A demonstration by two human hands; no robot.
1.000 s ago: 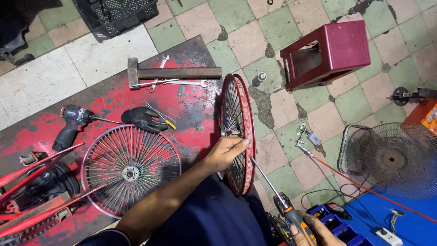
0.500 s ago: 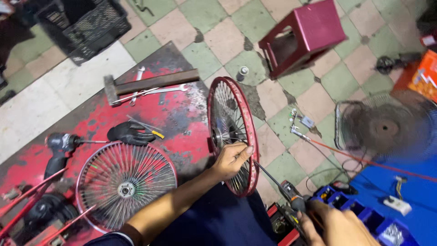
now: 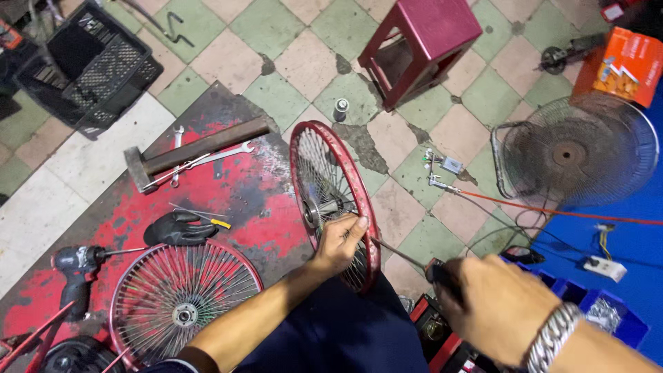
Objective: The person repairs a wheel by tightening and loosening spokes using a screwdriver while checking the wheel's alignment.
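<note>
A red spoked bicycle wheel (image 3: 330,174) stands upright on its rim in front of me. My left hand (image 3: 338,240) grips its near rim, thumb on the outside. My right hand (image 3: 498,304), with a metal bracelet at the wrist, is closed on the dark handle of a long screwdriver (image 3: 400,254). The thin shaft reaches left to the rim just beside my left fingers. A second red wheel (image 3: 181,298) lies flat on the red-painted metal sheet (image 3: 242,200) at lower left.
On the sheet lie a hammer (image 3: 193,150), wrenches (image 3: 207,160), a black glove (image 3: 178,228) and a cordless drill (image 3: 79,266). A maroon stool (image 3: 421,41), black crate (image 3: 90,62), fan guard (image 3: 577,152), orange box (image 3: 621,62) and blue parts tray (image 3: 608,311) surround me.
The view has tilted and shifted so the wheel sits more central. My right hand with the screwdriver has risen into view and its shaft now meets the rim by my left hand.
</note>
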